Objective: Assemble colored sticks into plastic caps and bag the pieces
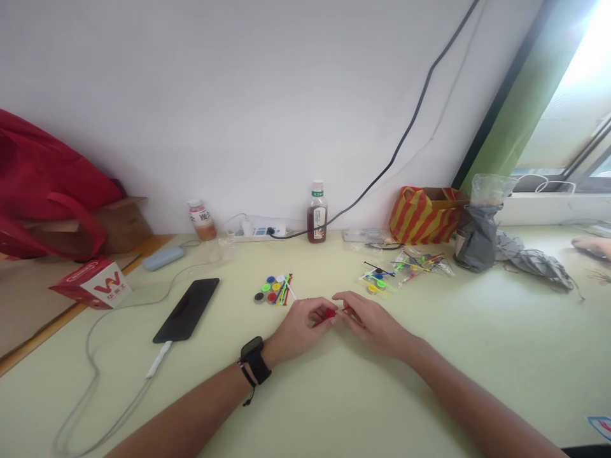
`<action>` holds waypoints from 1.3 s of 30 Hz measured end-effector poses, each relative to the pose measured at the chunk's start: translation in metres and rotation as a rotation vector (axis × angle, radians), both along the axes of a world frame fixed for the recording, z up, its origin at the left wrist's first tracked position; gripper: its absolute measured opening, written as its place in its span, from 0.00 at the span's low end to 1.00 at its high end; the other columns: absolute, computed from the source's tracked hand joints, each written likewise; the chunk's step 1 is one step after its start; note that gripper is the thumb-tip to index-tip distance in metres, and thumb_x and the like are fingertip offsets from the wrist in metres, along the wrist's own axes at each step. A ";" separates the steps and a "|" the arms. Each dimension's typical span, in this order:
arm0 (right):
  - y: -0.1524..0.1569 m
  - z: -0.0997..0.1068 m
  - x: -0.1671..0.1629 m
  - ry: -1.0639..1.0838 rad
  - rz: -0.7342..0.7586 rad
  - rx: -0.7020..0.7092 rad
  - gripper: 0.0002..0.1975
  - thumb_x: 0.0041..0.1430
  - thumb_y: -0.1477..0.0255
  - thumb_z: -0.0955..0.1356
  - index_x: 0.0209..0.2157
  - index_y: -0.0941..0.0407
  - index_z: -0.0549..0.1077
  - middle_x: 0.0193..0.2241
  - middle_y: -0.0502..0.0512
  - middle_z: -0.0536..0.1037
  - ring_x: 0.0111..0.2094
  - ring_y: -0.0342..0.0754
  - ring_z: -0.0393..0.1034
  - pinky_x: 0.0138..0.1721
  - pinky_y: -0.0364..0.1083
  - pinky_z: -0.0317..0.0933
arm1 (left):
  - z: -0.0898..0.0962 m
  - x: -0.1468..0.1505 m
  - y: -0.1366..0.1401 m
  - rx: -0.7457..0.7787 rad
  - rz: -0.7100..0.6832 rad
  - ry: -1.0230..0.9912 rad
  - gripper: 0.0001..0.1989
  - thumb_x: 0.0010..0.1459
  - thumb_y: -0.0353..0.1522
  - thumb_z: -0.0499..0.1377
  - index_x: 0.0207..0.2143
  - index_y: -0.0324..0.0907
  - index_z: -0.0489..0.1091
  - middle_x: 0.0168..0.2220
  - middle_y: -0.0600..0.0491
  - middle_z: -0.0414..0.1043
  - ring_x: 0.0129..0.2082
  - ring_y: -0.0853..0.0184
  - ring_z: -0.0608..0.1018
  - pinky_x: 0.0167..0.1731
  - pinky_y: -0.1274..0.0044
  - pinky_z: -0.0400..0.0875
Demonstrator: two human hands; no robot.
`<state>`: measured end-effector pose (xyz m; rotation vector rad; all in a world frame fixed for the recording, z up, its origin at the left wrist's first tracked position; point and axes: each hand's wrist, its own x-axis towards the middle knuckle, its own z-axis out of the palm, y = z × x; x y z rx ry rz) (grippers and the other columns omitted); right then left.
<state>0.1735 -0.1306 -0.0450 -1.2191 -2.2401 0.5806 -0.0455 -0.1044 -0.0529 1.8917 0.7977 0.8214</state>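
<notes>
Head view: forearms slant in from both lower corners, wrists low over the table (334, 413), fingertips nearly meeting. Left hand (298, 327), watch (255, 359) on wrist: fingers curled, pinching small red piece (329, 313). Right hand (377, 323): fingers bent, narrow, red at tips; can't tell if gripping. Red piece between hands, nearer than coloured discs (271, 288).
</notes>
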 end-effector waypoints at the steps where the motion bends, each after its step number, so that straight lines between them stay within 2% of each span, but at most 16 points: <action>1: 0.000 0.000 0.000 0.000 0.000 -0.001 0.14 0.73 0.68 0.59 0.57 0.52 0.65 0.45 0.57 0.78 0.38 0.49 0.73 0.39 0.47 0.64 | 0.000 0.000 0.000 0.000 0.001 -0.001 0.10 0.65 0.36 0.62 0.45 0.40 0.77 0.41 0.49 0.82 0.37 0.65 0.80 0.39 0.75 0.76; 39: -0.002 0.005 -0.001 -0.031 0.020 0.013 0.14 0.72 0.70 0.59 0.55 0.52 0.66 0.46 0.58 0.79 0.39 0.50 0.74 0.40 0.49 0.65 | 0.002 0.001 -0.001 0.007 0.000 -0.008 0.11 0.65 0.37 0.62 0.44 0.40 0.78 0.40 0.48 0.81 0.35 0.66 0.79 0.39 0.73 0.76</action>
